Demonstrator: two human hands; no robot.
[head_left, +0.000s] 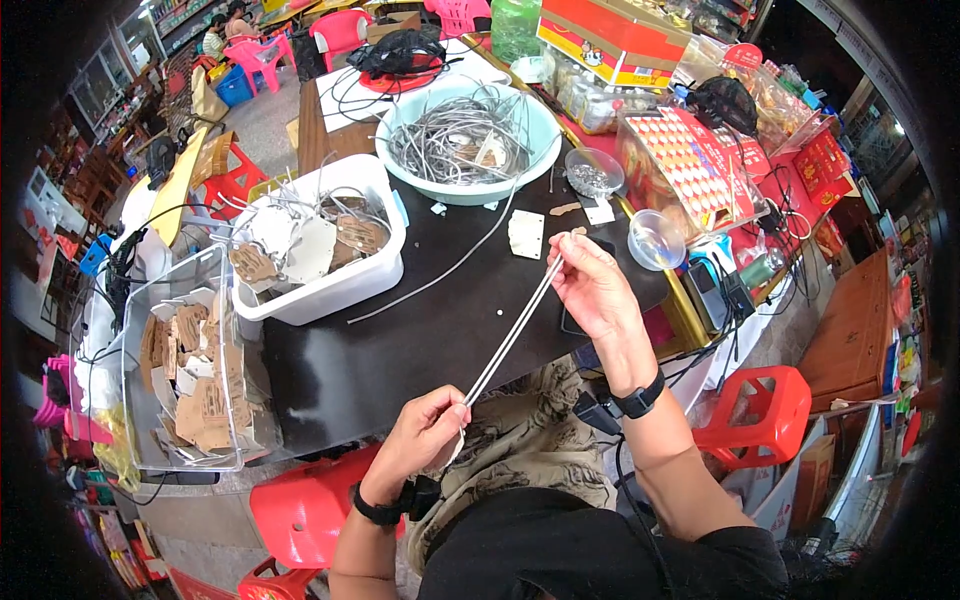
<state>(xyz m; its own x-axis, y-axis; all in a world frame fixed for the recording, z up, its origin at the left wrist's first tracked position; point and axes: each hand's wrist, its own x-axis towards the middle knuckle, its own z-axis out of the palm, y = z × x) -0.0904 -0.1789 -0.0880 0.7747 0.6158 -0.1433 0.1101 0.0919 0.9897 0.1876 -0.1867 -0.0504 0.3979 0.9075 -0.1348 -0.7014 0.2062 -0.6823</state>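
A doubled length of grey cord [512,335] runs taut on a slant above the table's front edge. My left hand [425,432] pinches its lower end, close to my lap, with a bit of cord hanging below the fingers. Higher and to the right, my right hand [596,290] grips the other end between thumb and fingers. Just beyond the right hand lies a small stack of white cards [526,234] with holes. One loose grey cord [437,268] trails across the dark table from a pale green basin [545,172] heaped with similar cords.
At the left stand a white tub [335,295] and a clear bin [240,440], both with cardboard pieces. Two small clear cups [657,240] sit at the table's right edge, the farther holding small metal-looking bits. Red stools [755,415] flank me; boxes and bagged goods crowd the far right.
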